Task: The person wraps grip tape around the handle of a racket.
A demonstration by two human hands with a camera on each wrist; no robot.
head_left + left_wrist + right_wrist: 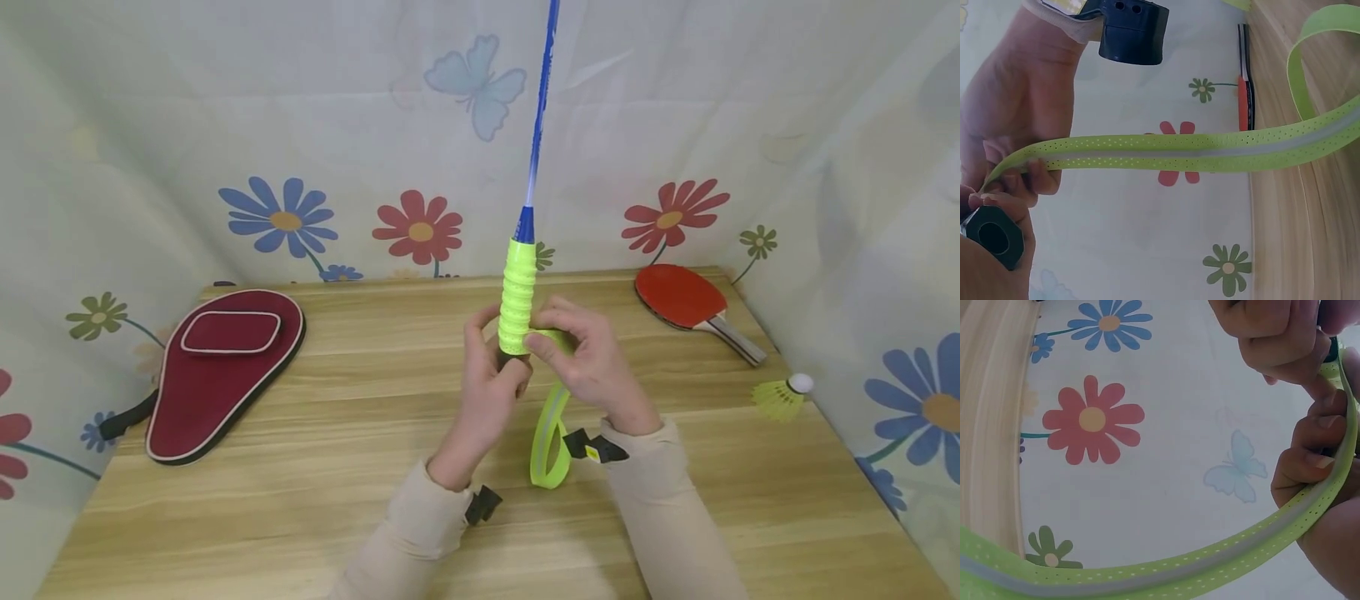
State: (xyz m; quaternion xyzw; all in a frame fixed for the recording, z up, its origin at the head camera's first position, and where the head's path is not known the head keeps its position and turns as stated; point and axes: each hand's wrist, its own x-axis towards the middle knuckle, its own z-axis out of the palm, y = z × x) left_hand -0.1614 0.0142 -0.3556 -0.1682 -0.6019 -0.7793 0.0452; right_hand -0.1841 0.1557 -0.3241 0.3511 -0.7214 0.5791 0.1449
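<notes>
The left hand (480,392) grips the lower end of the racket (526,225), its fingers curled round the dark base of the handle, while the right hand (592,362) pinches a yellow-green tape (550,446) between thumb and fingers just beside the wound part. The racket stands nearly upright in front of the person, above the table (360,417). Its handle is covered in the same bright tape, laid in overlapping turns that make a ridged, bumpy surface; below them the bare butt is dark and many-sided, with a round hollow in its end, as the left wrist view shows. The tape is dotted with small holes and carries a plain greyish stripe down its middle; its loose length hangs from the right hand and bends into a loop. Above the handle comes a blue cone, then a slim blue shaft, pale near the cone, that runs out of the top of the head view. Farther out, a dark red case (217,383) with white piping lies at the left, and a red paddle (681,296) and a yellow shuttlecock (782,397) lie at the right.
</notes>
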